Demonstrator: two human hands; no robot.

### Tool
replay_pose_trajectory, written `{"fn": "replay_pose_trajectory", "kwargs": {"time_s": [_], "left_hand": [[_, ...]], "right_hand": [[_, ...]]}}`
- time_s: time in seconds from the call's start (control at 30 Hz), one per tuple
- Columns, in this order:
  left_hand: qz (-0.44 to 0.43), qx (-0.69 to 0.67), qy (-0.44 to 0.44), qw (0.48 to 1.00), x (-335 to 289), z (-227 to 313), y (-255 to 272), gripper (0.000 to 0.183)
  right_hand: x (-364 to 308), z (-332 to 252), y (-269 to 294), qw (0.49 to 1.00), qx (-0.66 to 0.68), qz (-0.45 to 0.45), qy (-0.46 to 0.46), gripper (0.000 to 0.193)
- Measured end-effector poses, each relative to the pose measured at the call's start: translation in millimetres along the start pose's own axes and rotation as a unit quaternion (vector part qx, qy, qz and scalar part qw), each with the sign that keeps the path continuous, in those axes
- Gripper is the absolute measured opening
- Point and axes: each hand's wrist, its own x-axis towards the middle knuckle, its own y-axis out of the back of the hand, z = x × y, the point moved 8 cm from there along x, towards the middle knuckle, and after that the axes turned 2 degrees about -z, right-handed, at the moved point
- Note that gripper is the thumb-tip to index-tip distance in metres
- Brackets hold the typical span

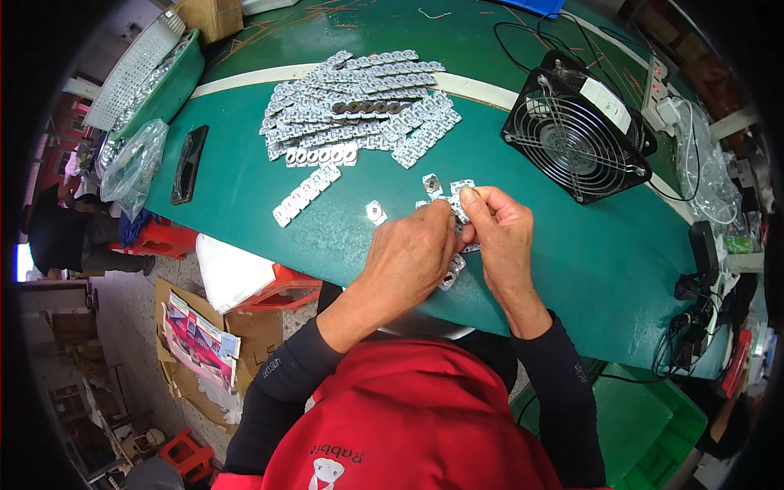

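Over the near part of the green table, my two hands meet. My right hand (508, 238) pinches a small white circuit board (459, 196) between thumb and fingers. My left hand (407, 255) is closed right beside it, fingertips against the same piece; its grip is partly hidden. Loose single boards lie around: one board (376, 212) left of my hands, another board (432, 184) just beyond them, and one (448, 280) below my fingers. Farther left rests a joined strip of boards (307, 195). Behind it is a large heap of such strips (327, 114), one row dark-faced.
A black fan (572, 135) with a wire guard stands at right. On the left are a black phone (189, 165), a clear plastic bag (137, 167) and a green basin (167, 86). Cables and a power strip (655, 90) line the right edge. A person (73, 224) is far left.
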Motion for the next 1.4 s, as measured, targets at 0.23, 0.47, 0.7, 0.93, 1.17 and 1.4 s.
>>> {"fn": "replay_pose_trajectory", "kwargs": {"time_s": [0.23, 0.47, 0.7, 0.93, 1.17, 1.4], "left_hand": [[-0.004, 0.008, 0.019, 1.0, 0, -4, 2, 0.01], [-0.015, 0.01, 0.008, 1.0, -4, -8, 1, 0.008], [-0.04, 0.017, 0.004, 0.999, -1, -8, 4, 0.008], [-0.014, -0.001, -0.018, 1.0, -2, -4, 8, 0.036], [-0.033, 0.025, -0.011, 0.999, -1, -4, 5, 0.028], [-0.019, 0.063, -0.012, 0.998, -4, -5, 1, 0.015]], "right_hand": [[-3, 1, -1, 0.997, -0.013, -0.022, -0.066, 0.025], [-1, 6, -3, 0.994, 0.006, -0.054, -0.091, 0.025], [0, 8, -3, 0.994, 0.013, -0.039, -0.103, 0.025], [0, 10, -3, 0.989, 0.071, -0.042, -0.124, 0.025], [0, 8, -2, 0.993, -0.001, -0.053, -0.105, 0.025], [0, 7, 0, 0.992, -0.042, -0.073, -0.095, 0.024]]}}
